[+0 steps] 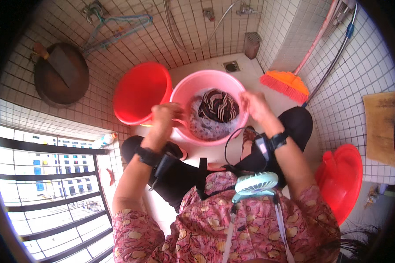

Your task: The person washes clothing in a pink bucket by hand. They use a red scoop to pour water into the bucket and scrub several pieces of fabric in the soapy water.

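Note:
A pink plastic bucket stands on the floor between my knees. Inside it, a dark striped cloth lies bunched in foamy, murky water. My right hand is at the bucket's right rim, its fingers curled against the edge. Over the left rim, close to a pink handle, is my left hand; its fingers are blurred, and whether they grip anything cannot be made out. A red bucket leans beside the pink one on the left, partly behind my left hand.
A floor drain lies beyond the buckets. At the right, an orange-and-red broom leans by the tiled wall, and a red basin stands near my elbow. A wok hangs at left above a barred window. A small fan hangs at my chest.

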### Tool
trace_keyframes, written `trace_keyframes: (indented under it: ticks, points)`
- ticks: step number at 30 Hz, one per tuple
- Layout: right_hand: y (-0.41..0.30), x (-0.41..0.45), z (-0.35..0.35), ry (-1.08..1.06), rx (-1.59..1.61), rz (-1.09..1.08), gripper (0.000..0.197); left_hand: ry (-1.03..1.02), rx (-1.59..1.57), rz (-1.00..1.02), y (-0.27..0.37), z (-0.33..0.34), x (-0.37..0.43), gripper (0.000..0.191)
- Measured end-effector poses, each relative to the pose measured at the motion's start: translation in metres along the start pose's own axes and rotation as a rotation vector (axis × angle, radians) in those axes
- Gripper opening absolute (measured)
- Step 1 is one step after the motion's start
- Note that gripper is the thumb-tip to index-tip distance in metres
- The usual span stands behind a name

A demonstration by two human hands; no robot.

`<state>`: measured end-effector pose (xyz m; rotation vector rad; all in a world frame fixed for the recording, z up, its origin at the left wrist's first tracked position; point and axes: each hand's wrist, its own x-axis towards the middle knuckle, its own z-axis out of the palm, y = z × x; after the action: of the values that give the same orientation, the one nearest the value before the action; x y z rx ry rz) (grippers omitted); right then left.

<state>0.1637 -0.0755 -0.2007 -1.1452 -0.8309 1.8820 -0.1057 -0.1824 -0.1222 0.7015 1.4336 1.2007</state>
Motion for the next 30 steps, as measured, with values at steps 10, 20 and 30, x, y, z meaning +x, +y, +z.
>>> trace_keyframes:
  ticks: [10,20,30]
  points:
    - [-0.072,0.025,0.078,-0.239,-0.5,-0.091,0.013,0.162,-0.206,0.063,-0.024,-0.041,0.034,0.024]
    - [0.024,0.095,0.053,-0.213,-1.124,0.128,0.03,-0.362,0.183,0.024,-0.092,0.004,0.055,0.02]
    - [0.041,0.151,0.054,-0.501,-1.496,0.006,0.046,-0.066,0.062,0.027,-0.062,0.006,0.067,0.018]
